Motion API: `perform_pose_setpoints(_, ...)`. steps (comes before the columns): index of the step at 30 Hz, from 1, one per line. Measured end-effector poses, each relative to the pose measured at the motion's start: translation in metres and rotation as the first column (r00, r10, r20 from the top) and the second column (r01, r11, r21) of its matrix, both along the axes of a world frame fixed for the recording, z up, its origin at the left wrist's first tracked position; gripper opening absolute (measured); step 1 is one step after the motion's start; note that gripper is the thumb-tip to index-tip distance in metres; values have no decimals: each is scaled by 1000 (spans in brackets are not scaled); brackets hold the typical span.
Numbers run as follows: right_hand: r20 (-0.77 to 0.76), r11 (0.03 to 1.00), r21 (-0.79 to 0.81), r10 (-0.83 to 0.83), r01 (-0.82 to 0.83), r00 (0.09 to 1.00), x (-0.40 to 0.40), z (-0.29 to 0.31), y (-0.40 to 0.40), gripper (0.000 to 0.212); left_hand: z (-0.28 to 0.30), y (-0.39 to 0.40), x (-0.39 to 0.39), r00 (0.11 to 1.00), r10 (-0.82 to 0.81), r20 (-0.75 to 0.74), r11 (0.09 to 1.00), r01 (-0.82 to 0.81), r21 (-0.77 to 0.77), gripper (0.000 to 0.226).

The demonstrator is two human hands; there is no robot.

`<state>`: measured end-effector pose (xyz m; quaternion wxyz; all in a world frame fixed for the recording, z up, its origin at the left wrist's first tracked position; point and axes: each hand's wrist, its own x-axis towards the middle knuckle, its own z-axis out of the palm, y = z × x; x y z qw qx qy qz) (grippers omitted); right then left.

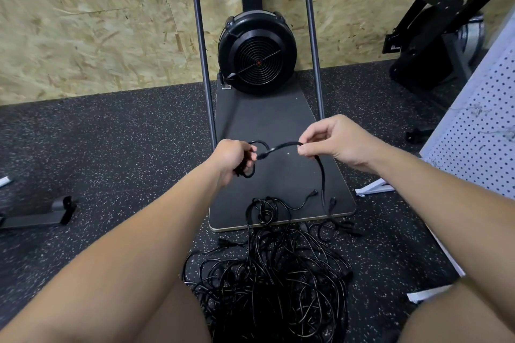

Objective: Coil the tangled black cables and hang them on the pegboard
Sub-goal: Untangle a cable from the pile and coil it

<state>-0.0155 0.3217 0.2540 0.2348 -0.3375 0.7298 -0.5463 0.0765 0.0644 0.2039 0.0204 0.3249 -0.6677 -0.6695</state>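
Note:
A big tangle of black cables (276, 278) lies on the speckled floor between my knees, spilling onto the front edge of a dark platform (267, 117). My left hand (232, 157) grips a small coil of black cable (252, 159), its loops sticking out above and below the fist. My right hand (331, 142) pinches the same cable between thumb and fingers; from there the cable hangs down to the pile. A short arc of cable (281, 146) spans the gap between both hands. The white pegboard (473, 142) leans at the right edge.
A black fan housing (257, 56) stands at the back of the platform between two upright metal poles (202, 58). An OSB wall runs behind. A black exercise machine (434, 44) sits back right. A grey metal foot (39, 216) lies on the floor at left.

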Motion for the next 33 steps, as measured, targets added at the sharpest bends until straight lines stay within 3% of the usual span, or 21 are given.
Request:
perform_pose_setpoints(4,46,989,72,128,-131,991,0,2,0,17,1,-1,3,994,-102,33,995,103,-11,21)
perform_pose_setpoints(9,-160,921,339,256,-191,953,2,-8,-7,15,8,17,8,960,-245,-137,937,271,220,9)
perform_pose_setpoints(12,-235,949,307,150,-73,960,7,-14,-12,17,11,34,12,917,-345,-200,889,387,245,13)
perform_pose_setpoints(16,-331,966,203,-88,162,940,1,-15,-17,20,15,51,14,882,-419,-214,876,455,160,33)
perform_pose_setpoints(19,-297,951,158,-211,266,931,-1,-14,-17,20,18,50,10,886,-408,-220,896,435,87,46)
perform_pose_setpoints(24,-199,941,210,-224,265,954,-3,-24,-14,36,18,43,10,877,-405,-258,895,438,81,31)
perform_pose_setpoints(28,86,942,332,-77,44,993,-6,-40,-4,51,19,35,6,911,-270,-311,940,320,120,32)
perform_pose_setpoints(30,161,941,331,21,-74,987,-6,-50,-2,47,22,35,5,903,-247,-352,941,311,136,31)
perform_pose_setpoints(33,189,947,301,60,-116,980,-4,-59,-4,34,29,39,6,884,-220,-412,934,313,173,31)
